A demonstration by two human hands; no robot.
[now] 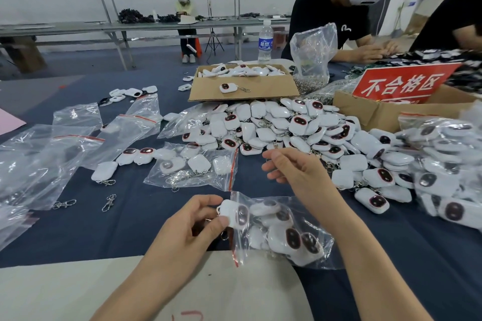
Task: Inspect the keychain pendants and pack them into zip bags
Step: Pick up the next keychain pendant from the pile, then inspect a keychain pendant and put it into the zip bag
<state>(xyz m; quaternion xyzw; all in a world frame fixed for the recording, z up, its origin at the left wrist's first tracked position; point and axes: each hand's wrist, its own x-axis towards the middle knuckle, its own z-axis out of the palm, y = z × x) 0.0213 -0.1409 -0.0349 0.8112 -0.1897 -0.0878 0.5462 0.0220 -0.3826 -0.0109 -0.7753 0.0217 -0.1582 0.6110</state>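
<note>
Left hand: the left hand [193, 224] pinches 1 white pendant [233, 214] between thumb and fingertips, right at the bag mouth.
Right hand: the right hand [294, 174] hovers above the bag with fingers loosely curled; nothing seen in its grip.
Zip bag: the clear zip bag [289, 232] lies on the counter [130, 219] just in front of the person, red seal strip facing the left hand, several pendants already inside.
Pendant position: half in the mouth, dark oval face up, its ring end outside toward the left hand.
Step, as judged: feeding a checked pendant into a part-filled bag.
Doing it well: the mouth looks slack, so the free right hand would do best to hold the upper lip open. Slide the pendant in flat, with its metal clasp following. Keep clasps clear of the red strip or the seal is likely to gape. Glance at the dark face for marks before it goes in.
Supply: loose pile of pendants [287, 125] just beyond the right hand; a second filled bag [193, 164] lies to the left of that hand.
Spare bags: empty zip bags [78, 138] at far left.
Red sign: the sign [404, 85] reads "不合格区" in white, standing in a cardboard box [378, 114] at right; likely the place for rejects.
Bottle: water bottle [265, 43] with a blue label; its characters are not clearly legible.
Wall notices: too small to read.
Pale sheet: the sheet [78, 289] at the near edge carries red handwriting, cut off by the frame.
</note>
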